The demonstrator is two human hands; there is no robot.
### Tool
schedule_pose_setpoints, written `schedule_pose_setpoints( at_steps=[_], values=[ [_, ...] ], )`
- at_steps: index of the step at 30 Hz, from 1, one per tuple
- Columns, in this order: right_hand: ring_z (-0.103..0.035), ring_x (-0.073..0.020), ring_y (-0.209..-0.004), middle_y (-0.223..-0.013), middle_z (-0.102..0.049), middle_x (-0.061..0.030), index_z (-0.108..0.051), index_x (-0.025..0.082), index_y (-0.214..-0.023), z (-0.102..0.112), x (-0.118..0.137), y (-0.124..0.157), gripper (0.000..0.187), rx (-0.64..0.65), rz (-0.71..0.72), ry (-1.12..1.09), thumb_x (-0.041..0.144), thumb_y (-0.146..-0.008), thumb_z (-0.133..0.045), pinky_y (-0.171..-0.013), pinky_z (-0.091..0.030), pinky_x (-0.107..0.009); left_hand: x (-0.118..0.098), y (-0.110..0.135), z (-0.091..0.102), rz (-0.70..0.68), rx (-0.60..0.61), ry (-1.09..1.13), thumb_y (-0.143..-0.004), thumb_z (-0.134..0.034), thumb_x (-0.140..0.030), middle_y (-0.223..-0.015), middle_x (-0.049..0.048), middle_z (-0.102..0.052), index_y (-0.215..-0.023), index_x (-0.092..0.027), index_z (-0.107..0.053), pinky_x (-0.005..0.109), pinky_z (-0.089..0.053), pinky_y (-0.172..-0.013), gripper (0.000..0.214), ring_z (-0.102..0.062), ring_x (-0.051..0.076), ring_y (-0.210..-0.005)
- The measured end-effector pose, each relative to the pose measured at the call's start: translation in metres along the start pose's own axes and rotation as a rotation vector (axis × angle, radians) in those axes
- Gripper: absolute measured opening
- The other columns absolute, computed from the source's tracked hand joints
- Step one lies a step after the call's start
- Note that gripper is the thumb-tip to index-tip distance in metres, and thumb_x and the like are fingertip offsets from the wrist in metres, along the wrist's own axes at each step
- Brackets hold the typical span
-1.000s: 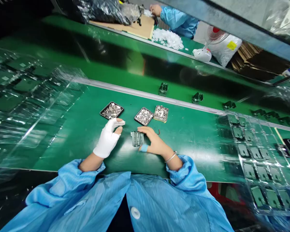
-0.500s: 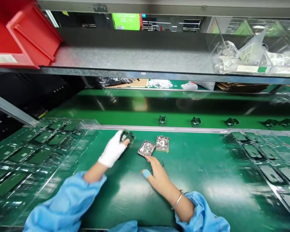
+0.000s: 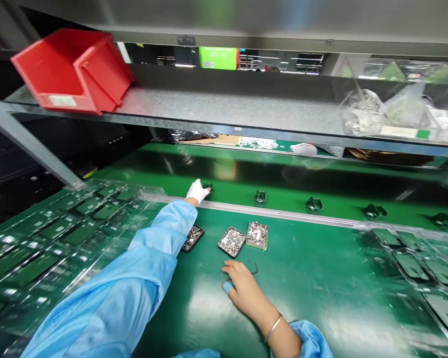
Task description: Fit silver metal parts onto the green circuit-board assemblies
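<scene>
**Gloved left hand [image 3: 197,192] at a small green assembly [image 3: 208,188] on the far strip**

The person's left arm, in a blue sleeve [image 3: 145,266], stretches forward across a green worktop [image 3: 302,283] and past a pale metal rail [image 3: 283,214]. Beyond the rail, on a glossy green strip [image 3: 232,196], the assembly sits at the glove's fingertips, to the right of the palm, with the thumb at its near side. Whether the fingers grasp it or only touch it cannot be told. Similar assemblies [image 3: 260,198] stand spaced out in a row to its right.

The bare right hand [image 3: 243,284] is well apart from that piece, low over the worktop, palm down, fingers loosely bent. A thin, dark, bent tool [image 3: 255,268] shows just beyond its knuckles; whether the hand holds it is unclear.

Three shallow trays of small shiny parts lie between rail and right hand: the left tray [image 3: 196,243], partly covered by the sleeve, the middle tray [image 3: 239,248] and the right tray [image 3: 257,247].
</scene>
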State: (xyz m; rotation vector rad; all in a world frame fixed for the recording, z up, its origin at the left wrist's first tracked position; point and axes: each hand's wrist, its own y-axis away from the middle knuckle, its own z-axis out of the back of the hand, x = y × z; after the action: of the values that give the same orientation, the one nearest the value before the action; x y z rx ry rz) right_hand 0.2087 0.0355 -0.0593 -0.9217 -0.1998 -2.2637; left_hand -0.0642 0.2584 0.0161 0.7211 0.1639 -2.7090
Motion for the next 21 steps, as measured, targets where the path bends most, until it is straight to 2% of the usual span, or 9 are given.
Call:
schedule_pose_setpoints(
  at_steps=[1, 3, 5, 7, 9, 11, 13, 16, 21],
  values=[
    [-0.056, -0.0254, -0.121, -0.129, -0.061, -0.0119, -0.063, 0.018, -0.117, 0.000, -0.003, 0.000, 0.044, 0.004, 0.009, 0.002, 0.007, -0.077, -0.051, -0.105, -0.046, -0.044, 0.001, -0.001, 0.008, -0.015, -0.019, -0.002, -0.089, -0.056, -0.038, -0.133, 0.0192, -0.054, -0.135, -0.010, -0.044, 0.043, -0.043, -0.099, 0.055, -0.056, 0.027, -0.118],
    [-0.058, -0.0258, -0.119, -0.127, -0.062, -0.0130, -0.064, 0.018, -0.114, -0.001, -0.013, 0.001, 0.042, -0.006, 0.029, 0.009, 0.007, -0.077, -0.047, -0.104, -0.048, -0.047, 0.010, -0.003, 0.033, -0.051, -0.045, -0.008, -0.088, -0.056, -0.032, -0.132, 0.0207, -0.056, -0.132, -0.006, -0.049, 0.032, -0.041, -0.100, 0.052, -0.055, 0.025, -0.120],
    [-0.059, -0.0264, -0.118, -0.125, -0.063, -0.0132, -0.065, 0.019, -0.111, -0.001, -0.026, -0.001, 0.044, -0.049, 0.049, 0.019, 0.006, -0.075, -0.043, -0.102, -0.049, -0.049, 0.030, -0.004, 0.069, -0.085, -0.073, -0.029, -0.087, -0.054, -0.031, -0.131, 0.0139, -0.060, -0.129, -0.011, -0.055, 0.025, -0.040, -0.100, 0.046, -0.055, 0.021, -0.120],
    [-0.060, -0.0269, -0.117, -0.122, -0.064, -0.0130, -0.066, 0.020, -0.109, -0.001, -0.039, -0.003, 0.049, -0.091, 0.068, 0.025, 0.005, -0.069, -0.041, -0.101, -0.049, -0.051, 0.063, 0.005, 0.113, -0.080, -0.106, -0.077, -0.086, -0.052, -0.031, -0.129, 0.0095, -0.062, -0.127, -0.014, -0.057, 0.024, -0.040, -0.099, 0.044, -0.056, 0.020, -0.117],
    [-0.061, -0.0277, -0.115, -0.120, -0.066, -0.0133, -0.067, 0.020, -0.106, 0.000, -0.049, -0.005, 0.049, -0.116, 0.068, 0.025, 0.007, -0.067, -0.041, -0.100, -0.050, -0.052, 0.105, 0.028, 0.159, -0.042, -0.112, -0.147, -0.084, -0.053, -0.030, -0.122, 0.0073, -0.066, -0.124, -0.016, -0.060, 0.024, -0.042, -0.096, 0.043, -0.059, 0.020, -0.111],
    [-0.062, -0.0283, -0.114, -0.119, -0.066, -0.0135, -0.069, 0.020, -0.104, 0.003, -0.054, -0.005, 0.044, -0.120, 0.058, 0.024, 0.010, -0.071, -0.042, -0.099, -0.051, -0.052, 0.151, 0.062, 0.198, 0.012, -0.083, -0.238, -0.079, -0.056, -0.030, -0.113, 0.0053, -0.069, -0.112, -0.018, -0.067, 0.025, -0.043, -0.092, 0.037, -0.061, 0.021, -0.104],
    [-0.062, -0.0290, -0.114, -0.120, -0.066, -0.0136, -0.070, 0.020, -0.103, 0.006, -0.055, -0.003, 0.038, -0.108, 0.044, 0.025, 0.017, -0.077, -0.043, -0.097, -0.052, -0.051, 0.194, 0.102, 0.226, 0.082, -0.050, -0.340, -0.074, -0.057, -0.027, -0.101, 0.0058, -0.071, -0.093, -0.019, -0.072, 0.028, -0.043, -0.090, 0.025, -0.061, 0.023, -0.099],
    [-0.061, -0.0303, -0.115, -0.122, -0.065, -0.0140, -0.071, 0.020, -0.104, 0.010, -0.053, 0.000, 0.034, -0.077, 0.003, 0.047, 0.029, -0.084, -0.044, -0.095, -0.052, -0.052, 0.245, 0.157, 0.242, 0.162, 0.040, -0.446, -0.069, -0.057, -0.024, -0.089, 0.0063, -0.072, -0.078, -0.019, -0.072, 0.031, -0.043, -0.086, 0.018, -0.063, 0.024, -0.090],
    [-0.059, -0.0314, -0.118, -0.127, -0.063, -0.0132, -0.071, 0.019, -0.106, 0.013, -0.054, 0.001, 0.037, -0.030, -0.038, 0.122, 0.035, -0.086, -0.043, -0.094, -0.052, -0.051, 0.285, 0.223, 0.243, 0.165, 0.172, -0.538, -0.067, -0.057, -0.027, -0.108, 0.0090, -0.071, -0.098, -0.023, -0.074, 0.035, -0.045, -0.084, 0.036, -0.065, 0.028, -0.091]
  ],
)
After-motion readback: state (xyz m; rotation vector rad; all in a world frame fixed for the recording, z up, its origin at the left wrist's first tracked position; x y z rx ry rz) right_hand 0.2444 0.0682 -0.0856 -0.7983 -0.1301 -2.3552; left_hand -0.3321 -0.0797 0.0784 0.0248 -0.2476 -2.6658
